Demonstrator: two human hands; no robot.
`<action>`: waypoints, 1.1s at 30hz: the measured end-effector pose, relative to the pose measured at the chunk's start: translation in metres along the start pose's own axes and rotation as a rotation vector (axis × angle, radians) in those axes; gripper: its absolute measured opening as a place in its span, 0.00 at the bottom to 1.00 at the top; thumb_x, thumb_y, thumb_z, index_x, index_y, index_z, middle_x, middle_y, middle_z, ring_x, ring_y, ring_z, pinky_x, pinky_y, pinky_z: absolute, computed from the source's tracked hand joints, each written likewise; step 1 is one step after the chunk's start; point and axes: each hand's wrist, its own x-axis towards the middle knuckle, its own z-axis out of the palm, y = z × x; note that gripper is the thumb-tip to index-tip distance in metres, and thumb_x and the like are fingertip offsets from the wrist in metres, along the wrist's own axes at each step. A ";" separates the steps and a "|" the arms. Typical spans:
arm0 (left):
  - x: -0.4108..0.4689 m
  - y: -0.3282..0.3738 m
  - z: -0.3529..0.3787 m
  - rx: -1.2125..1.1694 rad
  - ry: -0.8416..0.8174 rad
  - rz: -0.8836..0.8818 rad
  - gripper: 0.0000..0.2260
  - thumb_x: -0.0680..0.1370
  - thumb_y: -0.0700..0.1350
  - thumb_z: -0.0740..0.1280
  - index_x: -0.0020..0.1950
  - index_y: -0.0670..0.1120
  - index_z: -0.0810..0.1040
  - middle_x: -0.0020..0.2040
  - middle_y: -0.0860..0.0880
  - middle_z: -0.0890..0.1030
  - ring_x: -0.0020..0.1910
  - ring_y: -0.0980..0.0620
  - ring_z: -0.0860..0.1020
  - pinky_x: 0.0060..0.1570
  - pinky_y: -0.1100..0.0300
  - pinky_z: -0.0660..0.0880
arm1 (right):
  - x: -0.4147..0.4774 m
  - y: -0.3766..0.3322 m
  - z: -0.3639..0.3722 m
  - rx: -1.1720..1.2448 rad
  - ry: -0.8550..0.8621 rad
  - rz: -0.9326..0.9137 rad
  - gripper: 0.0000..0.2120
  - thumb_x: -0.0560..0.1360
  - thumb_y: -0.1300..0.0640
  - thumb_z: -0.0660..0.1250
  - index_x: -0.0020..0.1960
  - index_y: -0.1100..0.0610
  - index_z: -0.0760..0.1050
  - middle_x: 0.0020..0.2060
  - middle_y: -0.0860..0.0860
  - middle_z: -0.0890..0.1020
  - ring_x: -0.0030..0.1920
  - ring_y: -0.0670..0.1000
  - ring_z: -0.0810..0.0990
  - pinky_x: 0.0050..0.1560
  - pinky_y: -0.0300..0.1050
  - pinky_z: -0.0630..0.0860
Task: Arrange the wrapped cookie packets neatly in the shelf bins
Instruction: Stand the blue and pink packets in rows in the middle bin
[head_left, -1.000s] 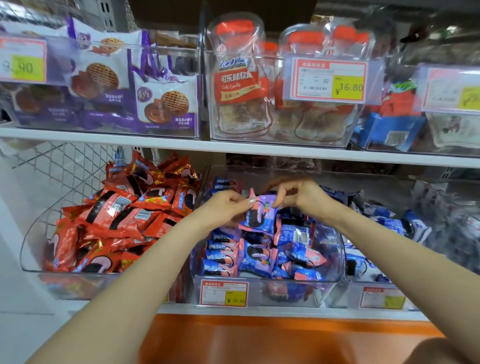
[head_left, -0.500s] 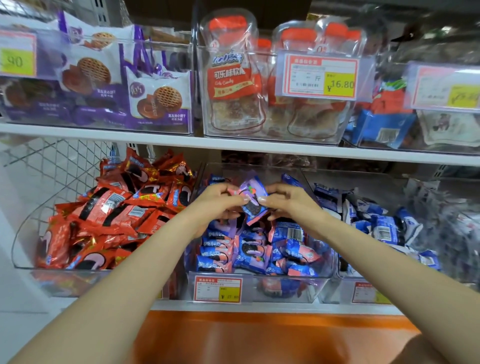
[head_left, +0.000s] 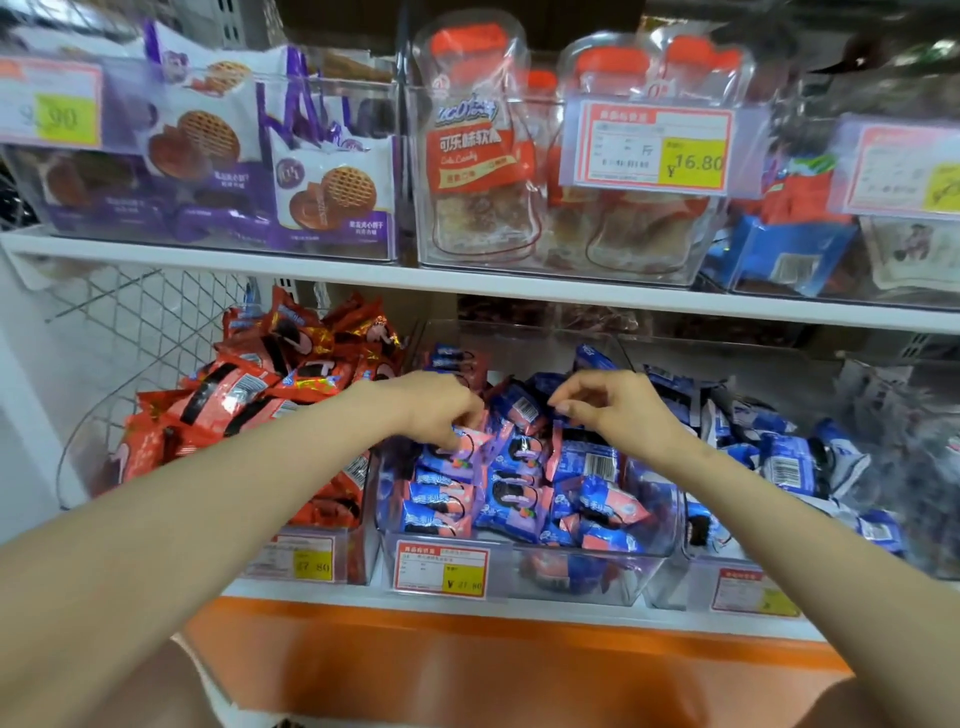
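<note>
A clear middle bin (head_left: 613, 577) on the lower shelf holds several blue-and-pink wrapped cookie packets (head_left: 597, 509). My left hand (head_left: 434, 408) reaches in from the left, and its curled fingertips pinch a blue-pink packet (head_left: 470, 452) at the top of the pile. My right hand (head_left: 618, 410) hovers over the bin's right side with fingers curled above a barcode-side packet (head_left: 587, 462). I cannot see whether it grips anything. Between my hands another packet (head_left: 519, 413) lies barcode up.
Red cookie packets (head_left: 249, 395) fill the bin on the left and blue ones (head_left: 779, 457) the bin on the right. Price tags (head_left: 441, 569) hang on the bin fronts. The upper shelf board (head_left: 467, 286) carries bins of purple biscuit bags and candy jars.
Both hands held one purple-pink packet up above the middle bin. Now they have come down onto the pile and moved apart, with the packet lowered among the others.
</note>
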 end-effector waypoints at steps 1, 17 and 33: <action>0.001 -0.001 0.003 0.046 0.016 0.004 0.13 0.76 0.50 0.66 0.59 0.47 0.74 0.53 0.48 0.77 0.52 0.47 0.74 0.41 0.57 0.66 | 0.000 0.001 0.000 0.006 -0.011 0.000 0.04 0.75 0.63 0.68 0.46 0.58 0.81 0.40 0.48 0.82 0.38 0.38 0.79 0.41 0.25 0.73; 0.009 0.001 0.018 0.252 0.196 -0.208 0.28 0.72 0.54 0.71 0.65 0.44 0.64 0.59 0.45 0.77 0.58 0.43 0.76 0.45 0.55 0.70 | -0.003 0.008 -0.009 0.029 -0.040 -0.022 0.05 0.75 0.64 0.67 0.43 0.57 0.80 0.34 0.49 0.81 0.31 0.38 0.77 0.37 0.28 0.74; 0.010 -0.009 0.016 0.187 0.104 -0.136 0.32 0.68 0.52 0.75 0.65 0.43 0.66 0.64 0.47 0.71 0.62 0.46 0.71 0.50 0.55 0.70 | -0.004 0.006 -0.008 0.017 -0.076 -0.012 0.05 0.75 0.63 0.67 0.43 0.54 0.79 0.37 0.50 0.82 0.36 0.46 0.79 0.40 0.31 0.75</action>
